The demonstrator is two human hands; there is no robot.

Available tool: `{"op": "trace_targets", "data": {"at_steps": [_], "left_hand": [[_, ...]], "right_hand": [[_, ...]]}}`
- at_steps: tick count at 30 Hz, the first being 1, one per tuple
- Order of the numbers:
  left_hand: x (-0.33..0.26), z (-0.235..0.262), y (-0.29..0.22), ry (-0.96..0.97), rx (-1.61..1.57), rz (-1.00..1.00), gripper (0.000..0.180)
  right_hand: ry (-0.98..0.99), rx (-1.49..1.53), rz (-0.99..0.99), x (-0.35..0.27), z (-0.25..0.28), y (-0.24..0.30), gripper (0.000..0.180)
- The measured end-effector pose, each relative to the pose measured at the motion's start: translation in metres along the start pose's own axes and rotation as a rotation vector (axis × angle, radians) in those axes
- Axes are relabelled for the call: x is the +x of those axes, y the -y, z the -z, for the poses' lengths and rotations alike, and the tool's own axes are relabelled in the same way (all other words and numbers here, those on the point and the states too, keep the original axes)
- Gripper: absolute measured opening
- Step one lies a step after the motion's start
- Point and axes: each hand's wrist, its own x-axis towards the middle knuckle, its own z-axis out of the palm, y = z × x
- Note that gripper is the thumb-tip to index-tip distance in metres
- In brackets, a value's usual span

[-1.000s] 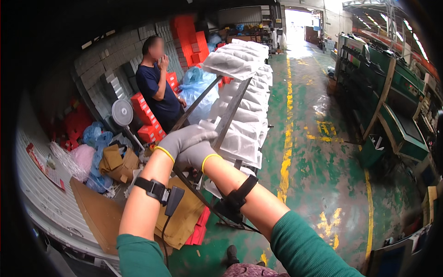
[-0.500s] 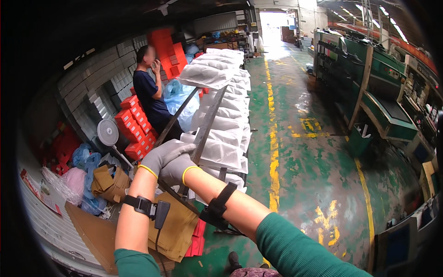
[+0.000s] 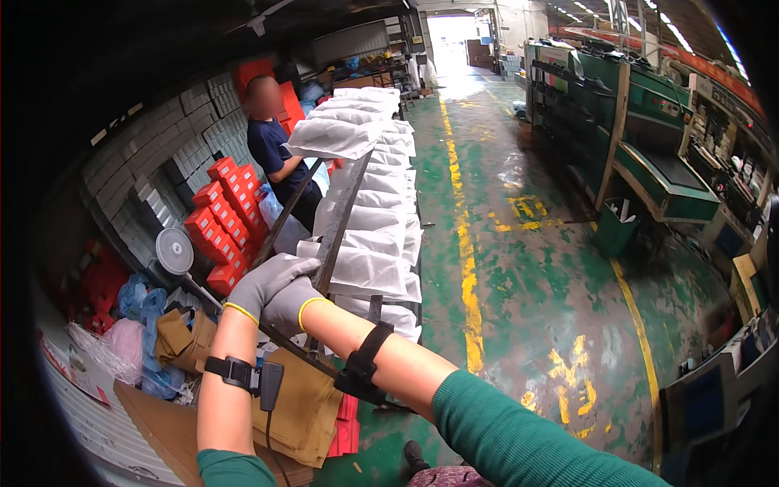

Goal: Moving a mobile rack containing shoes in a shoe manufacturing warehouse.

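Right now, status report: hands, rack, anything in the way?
Left hand over right hand, at rack's near end; grip unclear. Rack holding white bundles. Co-worker standing left of rack.

Just ahead of my fingers (image 3: 302, 266) stands a dark metal rack (image 3: 344, 213), its two long upper bars slanting up and away from me; I can't tell whether I'm touching it. White, creased, soft-looking packages (image 3: 337, 138) lie crosswise on its top, starting well beyond my fingertips. To the right of my fingers and lower, similar white bundles (image 3: 369, 269) lie in a long row, close together and wrinkled, the nearer ones just beside me.
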Motion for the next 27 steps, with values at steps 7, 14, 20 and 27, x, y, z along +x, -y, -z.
{"op": "trace_targets", "data": {"at_steps": [7,14,20,27], "left_hand": [[0.002,0.007,0.014,0.009,-0.069,0.036,0.048],[-0.001,0.006,0.015,-0.012,-0.052,0.048,0.043],[0.03,0.029,-0.037,-0.377,0.225,-0.367,0.055],[-0.021,0.094,-0.275,-0.392,-0.086,-1.034,0.072]], "right_hand": [[-0.086,-0.044,0.003,0.0,0.003,0.007,0.046],[0.015,0.529,-0.11,-0.005,0.001,0.007,0.048],[-0.314,0.105,-0.149,0.001,-0.004,0.0,0.039],[-0.666,0.017,-0.045,0.05,-0.044,-0.039,0.038]]}}
